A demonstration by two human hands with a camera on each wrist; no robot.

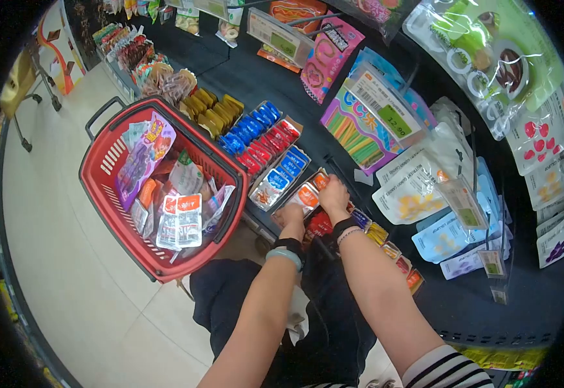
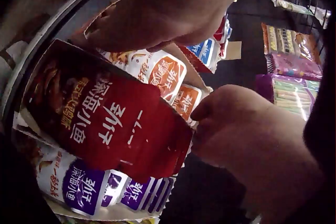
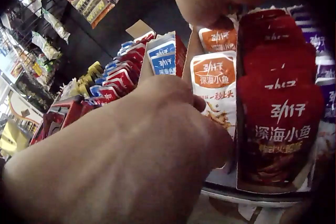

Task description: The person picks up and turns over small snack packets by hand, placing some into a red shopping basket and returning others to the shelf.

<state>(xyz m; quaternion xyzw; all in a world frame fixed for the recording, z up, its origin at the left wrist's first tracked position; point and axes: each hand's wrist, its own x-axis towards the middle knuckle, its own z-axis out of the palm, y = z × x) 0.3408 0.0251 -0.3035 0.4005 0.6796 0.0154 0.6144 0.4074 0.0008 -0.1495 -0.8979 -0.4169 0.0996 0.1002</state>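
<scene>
A narrow box of white-and-orange fish snack packets (image 1: 306, 196) stands between my two hands on the shelf. My left hand (image 1: 289, 218) grips its near end, fingers curled at the front packet (image 3: 214, 79). My right hand (image 1: 335, 196) holds the far end, fingertips right at the box's back corner and the orange-topped packet there (image 2: 188, 102); part of these fingers is hidden. Close against one side is a box of red packets (image 3: 278, 113). On its other side stands a box of blue-and-white packets (image 1: 282, 176).
A red shopping basket (image 1: 225, 242) with several snack packs is at the left, beside the shelf. Purple packets (image 2: 86, 187) sit past the red box. Price tags (image 1: 392, 110) and hanging candy bags (image 1: 411, 184) jut out behind my hands.
</scene>
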